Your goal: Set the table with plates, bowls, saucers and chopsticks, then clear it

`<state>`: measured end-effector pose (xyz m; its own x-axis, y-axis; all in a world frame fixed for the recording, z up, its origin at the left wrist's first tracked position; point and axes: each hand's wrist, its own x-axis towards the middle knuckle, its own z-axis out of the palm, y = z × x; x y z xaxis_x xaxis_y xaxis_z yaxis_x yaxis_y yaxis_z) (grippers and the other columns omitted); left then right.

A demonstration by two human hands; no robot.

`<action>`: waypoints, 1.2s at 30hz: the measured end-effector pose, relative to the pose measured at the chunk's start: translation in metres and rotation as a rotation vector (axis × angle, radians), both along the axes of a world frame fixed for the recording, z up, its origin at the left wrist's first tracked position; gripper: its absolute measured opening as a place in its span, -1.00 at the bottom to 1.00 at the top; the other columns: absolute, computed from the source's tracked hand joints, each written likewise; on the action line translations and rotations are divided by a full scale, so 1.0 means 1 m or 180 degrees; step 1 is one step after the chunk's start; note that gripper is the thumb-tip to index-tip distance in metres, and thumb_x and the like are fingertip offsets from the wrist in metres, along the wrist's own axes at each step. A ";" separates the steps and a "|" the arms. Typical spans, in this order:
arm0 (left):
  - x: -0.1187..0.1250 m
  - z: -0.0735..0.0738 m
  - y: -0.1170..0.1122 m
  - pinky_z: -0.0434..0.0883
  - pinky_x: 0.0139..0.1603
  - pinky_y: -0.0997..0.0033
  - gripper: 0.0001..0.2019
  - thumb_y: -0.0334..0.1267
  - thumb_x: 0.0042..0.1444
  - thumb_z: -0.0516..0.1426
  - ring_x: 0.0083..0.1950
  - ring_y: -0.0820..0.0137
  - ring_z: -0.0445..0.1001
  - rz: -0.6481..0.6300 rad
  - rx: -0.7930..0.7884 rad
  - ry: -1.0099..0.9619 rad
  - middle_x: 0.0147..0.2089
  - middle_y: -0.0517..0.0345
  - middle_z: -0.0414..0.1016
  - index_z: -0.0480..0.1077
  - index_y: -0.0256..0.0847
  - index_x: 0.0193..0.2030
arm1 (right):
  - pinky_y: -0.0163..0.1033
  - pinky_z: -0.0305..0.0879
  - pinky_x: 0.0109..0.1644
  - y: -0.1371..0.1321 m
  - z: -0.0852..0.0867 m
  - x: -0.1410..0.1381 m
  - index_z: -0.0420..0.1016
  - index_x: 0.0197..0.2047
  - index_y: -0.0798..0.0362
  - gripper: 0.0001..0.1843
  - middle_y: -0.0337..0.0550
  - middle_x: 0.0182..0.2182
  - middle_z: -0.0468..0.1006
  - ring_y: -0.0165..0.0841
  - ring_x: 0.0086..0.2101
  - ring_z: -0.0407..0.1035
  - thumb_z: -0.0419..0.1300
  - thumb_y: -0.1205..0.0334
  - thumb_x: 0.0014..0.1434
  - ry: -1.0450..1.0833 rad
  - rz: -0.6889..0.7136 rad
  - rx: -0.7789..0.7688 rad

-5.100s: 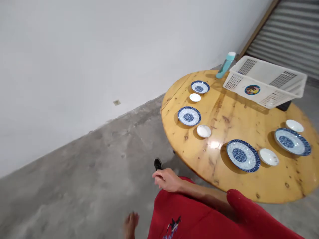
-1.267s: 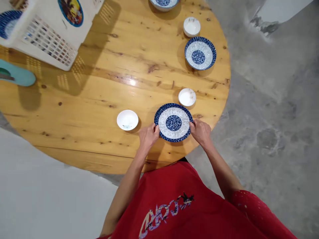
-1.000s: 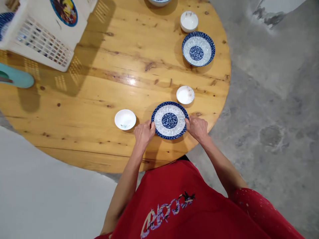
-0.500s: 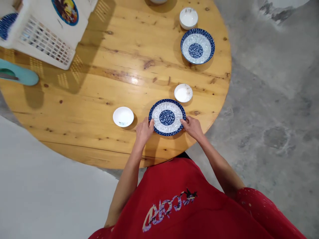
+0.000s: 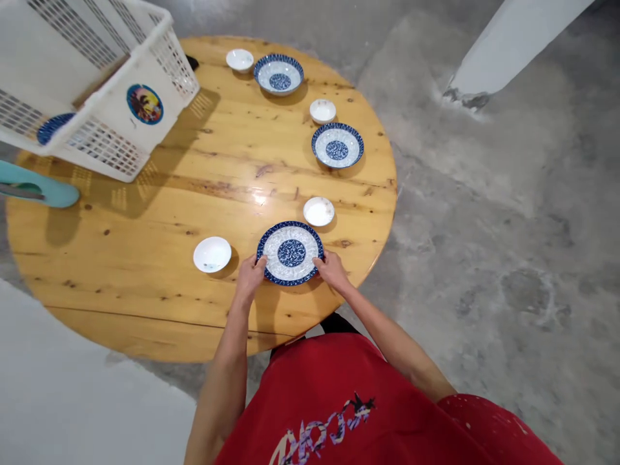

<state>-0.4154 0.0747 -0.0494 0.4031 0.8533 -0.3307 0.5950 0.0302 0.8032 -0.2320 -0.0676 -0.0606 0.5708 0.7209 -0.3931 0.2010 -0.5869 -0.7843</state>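
Note:
A blue-and-white patterned plate [image 5: 290,253] is held level at the near side of the round wooden table. My left hand [image 5: 250,275] pinches its left rim, thumb on top. On the right rim my right hand [image 5: 332,270] grips the same way; the fingers beneath are hidden. Just beyond the plate's upper right edge sits a small white bowl [image 5: 318,212]. To the left of my left hand stands another white bowl [image 5: 212,254]. Whether the plate touches the tabletop I cannot tell.
On the wooden table [image 5: 194,200], a white plastic basket [image 5: 111,142] stands at the left by a teal object [image 5: 58,194]. Farther back are a blue-rimmed dish [image 5: 338,145], a white bowl [image 5: 322,111], another blue-rimmed dish [image 5: 279,74] and a white bowl [image 5: 239,61]. A white pillar [image 5: 504,51] rises beyond.
The camera view has shifted, bringing the table's far edge, more dishes and more of the basket into view. Both hands still hold the plate's rim, close to the same bowls.

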 end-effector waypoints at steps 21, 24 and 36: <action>-0.005 0.014 -0.045 0.12 -0.43 0.45 -0.65 0.07 0.02 0.04 -0.44 0.41 0.16 -0.0160 0.0162 0.0175 -0.56 0.24 0.17 0.26 -0.19 -0.53 | -0.35 0.15 -0.47 -0.046 0.016 -0.003 0.31 -0.56 0.04 -0.83 -0.23 -0.65 0.40 -0.34 -0.55 0.33 0.09 0.27 0.06 0.0067 -0.0135 0.0011; 0.014 0.018 -0.072 0.14 -0.41 0.45 -0.63 0.09 0.05 0.04 -0.42 0.39 0.20 -0.0160 0.0139 0.0097 -0.53 0.21 0.22 0.29 -0.20 -0.50 | -0.33 0.13 -0.50 -0.074 0.017 0.018 0.27 -0.55 0.01 -0.84 -0.25 -0.66 0.36 -0.35 -0.58 0.29 0.06 0.21 0.04 0.0144 -0.0147 0.0183; 0.232 0.036 -0.201 0.21 -0.37 0.47 -0.64 0.07 0.07 0.07 -0.39 0.41 0.24 0.0123 -0.0412 -0.0596 -0.46 0.21 0.30 0.33 -0.24 -0.44 | -0.32 0.13 -0.52 -0.195 0.044 0.240 0.35 -0.47 0.05 -0.70 -0.21 -0.62 0.39 -0.35 -0.56 0.27 0.04 -0.01 0.08 -0.0007 -0.0052 0.0341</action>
